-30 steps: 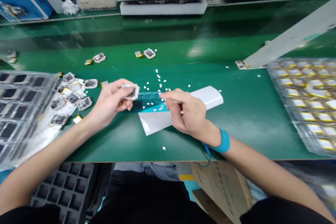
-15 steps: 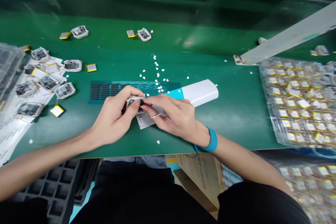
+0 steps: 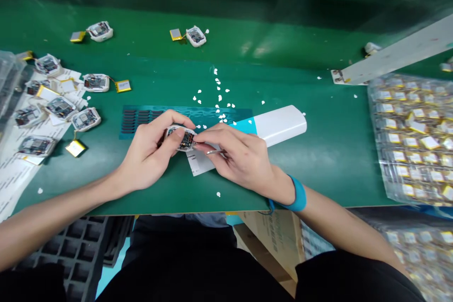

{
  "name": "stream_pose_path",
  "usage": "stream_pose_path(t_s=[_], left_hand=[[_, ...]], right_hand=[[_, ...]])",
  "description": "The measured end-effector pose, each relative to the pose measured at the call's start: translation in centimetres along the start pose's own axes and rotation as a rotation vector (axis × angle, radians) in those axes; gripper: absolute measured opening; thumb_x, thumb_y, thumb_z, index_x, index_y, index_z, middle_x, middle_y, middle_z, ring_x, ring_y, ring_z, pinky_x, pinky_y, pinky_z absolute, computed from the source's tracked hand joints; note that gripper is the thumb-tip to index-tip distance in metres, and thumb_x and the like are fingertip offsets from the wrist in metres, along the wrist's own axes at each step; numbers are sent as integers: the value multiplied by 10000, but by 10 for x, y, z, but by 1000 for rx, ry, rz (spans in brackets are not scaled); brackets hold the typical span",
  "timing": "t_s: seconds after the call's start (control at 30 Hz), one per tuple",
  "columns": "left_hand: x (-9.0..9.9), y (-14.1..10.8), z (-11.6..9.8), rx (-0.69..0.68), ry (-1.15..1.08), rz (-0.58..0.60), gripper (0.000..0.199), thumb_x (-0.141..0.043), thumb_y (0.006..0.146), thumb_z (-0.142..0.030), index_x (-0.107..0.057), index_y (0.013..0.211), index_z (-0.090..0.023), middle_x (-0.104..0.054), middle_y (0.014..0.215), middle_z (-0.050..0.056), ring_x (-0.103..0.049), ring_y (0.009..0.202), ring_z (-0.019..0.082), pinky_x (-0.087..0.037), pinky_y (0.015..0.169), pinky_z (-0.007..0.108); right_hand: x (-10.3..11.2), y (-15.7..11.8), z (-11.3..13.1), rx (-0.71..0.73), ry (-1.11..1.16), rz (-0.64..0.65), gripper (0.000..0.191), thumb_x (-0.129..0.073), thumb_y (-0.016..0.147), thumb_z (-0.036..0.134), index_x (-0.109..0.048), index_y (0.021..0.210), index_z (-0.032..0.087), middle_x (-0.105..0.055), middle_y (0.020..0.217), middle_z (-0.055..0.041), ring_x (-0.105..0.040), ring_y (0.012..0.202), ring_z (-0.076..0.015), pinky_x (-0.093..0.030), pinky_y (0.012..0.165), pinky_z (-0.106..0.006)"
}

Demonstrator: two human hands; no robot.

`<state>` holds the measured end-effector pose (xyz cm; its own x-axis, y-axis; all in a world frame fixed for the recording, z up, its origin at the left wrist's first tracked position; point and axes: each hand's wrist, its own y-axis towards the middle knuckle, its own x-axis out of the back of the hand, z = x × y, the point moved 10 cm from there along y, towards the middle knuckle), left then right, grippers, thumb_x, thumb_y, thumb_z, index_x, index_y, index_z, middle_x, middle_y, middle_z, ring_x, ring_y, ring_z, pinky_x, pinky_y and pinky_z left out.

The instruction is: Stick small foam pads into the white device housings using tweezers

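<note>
White-rimmed circuit case (image 3: 186, 140), one, is held over the green counter (image 3: 336, 151), pinched between the left hand's (image 3: 148, 151) thumb and fingers. The right hand (image 3: 244, 158) grips one slim metal tool (image 3: 215, 152), its thumb and forefinger at the case's right edge. Nearby lie one dark-barred strip (image 3: 141, 117) and one white-and-blue sheet (image 3: 281, 126). Seven similar cases (image 3: 87, 119) cluster left; two others (image 3: 196, 36) sit farther back.

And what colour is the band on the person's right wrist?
The wristband is blue, leaning towards teal; the head view shows it best.
</note>
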<state>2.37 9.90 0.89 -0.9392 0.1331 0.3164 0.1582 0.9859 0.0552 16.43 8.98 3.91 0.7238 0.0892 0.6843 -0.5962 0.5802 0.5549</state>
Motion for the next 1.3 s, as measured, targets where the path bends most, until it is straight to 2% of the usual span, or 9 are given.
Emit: stream_pose_path(t_s=[0.17,0.37,0.47,0.57,0.8,0.97,1.03,1.13,1.3], left_hand=[[-4,-3,-3,-40,80,30,162,-586,1051,-353,-651,1012,-210,-532,571,-46,-401,425,111,-277,413,273],[-20,-6,0,66,-140,173,86,-611,1014,-302,-634,1002,-220,-543,590,-42,-480,458,128,-330,412,254],[-22,-7,0,138,-257,177,76,-640,1002,-306,-641,996,-231,-532,594,-48,-488,461,120,-323,398,237],[-20,-6,-2,160,-295,165,87,-671,991,-314,-649,976,-232,-553,616,-40,-499,475,116,-333,404,233],[-16,-5,-6,95,-197,153,83,-636,1005,-282,-676,961,-223,-566,598,-37,-515,470,118,-353,409,239],[-12,-3,-8,73,-152,115,112,-647,1010,-312,-683,962,-218,-601,649,-22,-523,497,117,-356,410,245],[-11,-2,-9,74,-143,106,132,-662,1014,-338,-679,964,-217,-595,642,-25,-517,496,116,-374,419,243],[-10,-2,-9,75,-141,101,156,-659,1022,-355,-659,960,-212,-589,633,-31,-513,493,111,-396,429,231],[-12,-5,-10,10,-86,129,131,-608,1042,-308,-651,987,-197,-574,636,-45,-510,495,100,-412,437,205]], right_hand=[[4,1,-1,-4,3,-53,106,-645,1003,106,-651,1076,184,-771,965,-3,-723,774,-100,-505,545,-194],[13,2,-1,44,55,-137,217,-591,990,29,-688,1100,190,-777,1030,-28,-751,908,-126,-614,733,-239],[17,2,3,75,67,-157,151,-651,1017,111,-724,1117,197,-794,1058,-22,-757,884,-111,-613,712,-220],[20,2,4,52,21,-148,103,-685,1026,187,-751,1104,197,-807,970,0,-755,790,-96,-585,639,-202],[21,4,10,38,-116,-87,130,-656,1031,159,-764,1094,196,-813,868,32,-722,670,-74,-492,533,-199],[18,4,6,26,-175,-61,181,-598,1033,142,-756,1026,230,-774,768,65,-673,616,-70,-492,528,-196],[18,4,3,11,-134,-68,139,-624,1034,175,-754,1029,224,-782,781,58,-649,577,-70,-494,517,-201],[18,4,2,2,-67,-94,85,-692,1026,222,-752,1081,198,-808,850,37,-672,599,-68,-525,545,-195],[15,3,5,15,-84,-83,120,-686,1023,169,-756,1118,144,-800,837,15,-713,662,-76,-532,576,-190]])
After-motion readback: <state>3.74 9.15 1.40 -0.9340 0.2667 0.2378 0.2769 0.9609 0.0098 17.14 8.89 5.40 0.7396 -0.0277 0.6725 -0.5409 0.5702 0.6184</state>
